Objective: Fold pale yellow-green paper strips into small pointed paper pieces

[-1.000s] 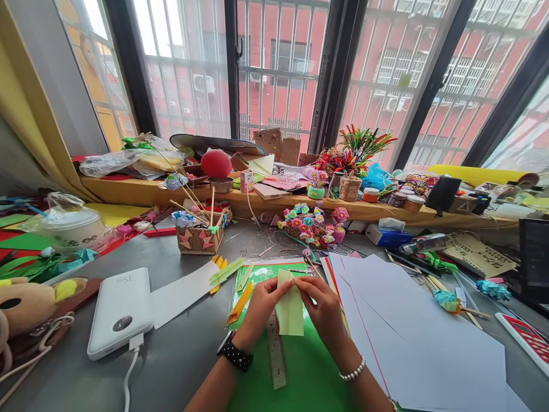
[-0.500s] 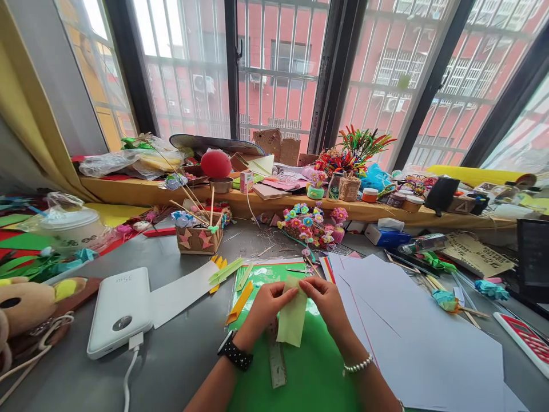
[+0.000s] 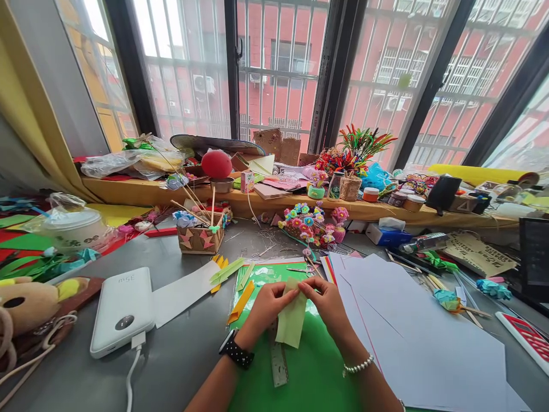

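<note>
A pale yellow-green strip of folded paper (image 3: 291, 323) hangs over a bright green sheet (image 3: 309, 372) on the grey table. My left hand (image 3: 266, 306), with a black dotted watch on the wrist, pinches the strip's upper left edge. My right hand (image 3: 328, 303), with a pearl bracelet, pinches its upper right edge. The fingertips of both hands meet at the top of the strip. A clear ruler (image 3: 278, 360) lies on the green sheet, partly under the strip.
A white power bank (image 3: 122, 309) with its cable lies at the left beside a white paper strip (image 3: 182, 292). Large white sheets (image 3: 420, 337) cover the right. A small box of sticks (image 3: 199, 237), paper flowers (image 3: 311, 223) and craft clutter fill the back and the windowsill.
The paper strip has tilted and shifted slightly, and both hands moved a little away from me, closing together at its top edge.
</note>
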`<state>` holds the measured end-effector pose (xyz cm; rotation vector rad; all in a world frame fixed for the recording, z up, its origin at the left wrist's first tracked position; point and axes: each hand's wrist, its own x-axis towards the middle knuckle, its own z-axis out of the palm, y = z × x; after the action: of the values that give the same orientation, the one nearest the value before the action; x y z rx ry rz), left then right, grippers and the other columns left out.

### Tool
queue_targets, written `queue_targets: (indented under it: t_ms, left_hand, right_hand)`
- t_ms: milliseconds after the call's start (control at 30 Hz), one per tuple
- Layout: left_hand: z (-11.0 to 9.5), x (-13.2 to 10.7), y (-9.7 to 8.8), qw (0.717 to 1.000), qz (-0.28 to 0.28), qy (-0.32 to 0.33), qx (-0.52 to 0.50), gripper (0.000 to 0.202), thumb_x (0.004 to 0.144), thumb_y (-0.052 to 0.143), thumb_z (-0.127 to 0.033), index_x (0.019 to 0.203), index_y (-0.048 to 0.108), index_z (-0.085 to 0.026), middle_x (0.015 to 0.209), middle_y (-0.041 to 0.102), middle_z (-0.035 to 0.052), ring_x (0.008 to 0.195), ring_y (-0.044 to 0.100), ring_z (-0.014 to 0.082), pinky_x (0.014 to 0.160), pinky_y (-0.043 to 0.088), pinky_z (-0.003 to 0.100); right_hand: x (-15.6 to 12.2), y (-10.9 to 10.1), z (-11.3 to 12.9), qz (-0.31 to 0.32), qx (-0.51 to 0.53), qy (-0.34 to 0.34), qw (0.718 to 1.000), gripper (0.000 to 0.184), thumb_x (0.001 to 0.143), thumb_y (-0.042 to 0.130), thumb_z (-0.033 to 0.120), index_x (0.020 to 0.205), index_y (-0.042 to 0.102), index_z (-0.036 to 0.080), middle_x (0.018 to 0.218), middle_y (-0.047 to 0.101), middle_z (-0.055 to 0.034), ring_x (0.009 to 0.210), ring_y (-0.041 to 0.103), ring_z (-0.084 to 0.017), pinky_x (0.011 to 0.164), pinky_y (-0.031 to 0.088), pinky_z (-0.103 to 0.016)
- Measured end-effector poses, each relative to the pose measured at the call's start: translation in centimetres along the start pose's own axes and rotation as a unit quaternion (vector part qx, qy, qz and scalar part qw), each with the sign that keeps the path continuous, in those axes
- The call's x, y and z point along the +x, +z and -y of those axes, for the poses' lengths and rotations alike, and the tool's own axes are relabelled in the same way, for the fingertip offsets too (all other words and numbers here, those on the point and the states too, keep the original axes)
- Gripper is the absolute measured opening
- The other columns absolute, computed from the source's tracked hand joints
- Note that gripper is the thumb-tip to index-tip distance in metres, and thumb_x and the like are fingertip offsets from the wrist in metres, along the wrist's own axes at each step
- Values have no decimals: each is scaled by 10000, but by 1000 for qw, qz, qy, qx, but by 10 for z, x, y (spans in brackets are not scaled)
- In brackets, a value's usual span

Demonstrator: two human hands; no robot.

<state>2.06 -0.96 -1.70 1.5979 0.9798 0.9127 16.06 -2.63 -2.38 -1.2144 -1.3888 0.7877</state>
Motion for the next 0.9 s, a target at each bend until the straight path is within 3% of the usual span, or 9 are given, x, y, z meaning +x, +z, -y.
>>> queue_targets:
  t_ms: [333, 467, 633, 900]
  left_hand:
    - [-1, 0, -2, 999, 24, -21, -35, 341, 628, 550, -442, 656, 599, -106, 580, 510, 8, 529, 421, 105, 457, 311, 198]
    - [-3, -1, -2, 998, 36, -25, -46, 331, 612, 567, -438, 564, 559, -111, 524, 459, -17, 491, 383, 86, 436, 275, 192]
    - [-6, -2, -4, 996, 64, -30, -52, 344, 595, 573, -452, 579, 561, -109, 511, 453, -22, 479, 378, 83, 438, 263, 195]
    - [-4, 0, -3, 998, 35, -34, -44, 349, 592, 570, -457, 573, 550, -109, 527, 454, -17, 487, 375, 85, 428, 266, 193]
  right_hand:
    - [2, -2, 0, 20, 17, -4, 1000, 324, 735, 453, 421, 621, 564, 138, 570, 532, -10, 564, 495, -131, 529, 405, -233]
    - [2, -2, 2, 24, -48, -40, 998, 304, 743, 445, 408, 589, 514, 155, 544, 486, 11, 519, 452, -112, 468, 363, -207]
    - [0, -2, 4, 36, -141, -102, 984, 265, 773, 416, 347, 589, 479, 167, 531, 463, 21, 481, 421, -98, 433, 332, -194]
    - [-1, 0, 3, 39, -228, -117, 966, 282, 811, 348, 332, 578, 409, 184, 522, 439, 25, 486, 419, -110, 458, 305, -205]
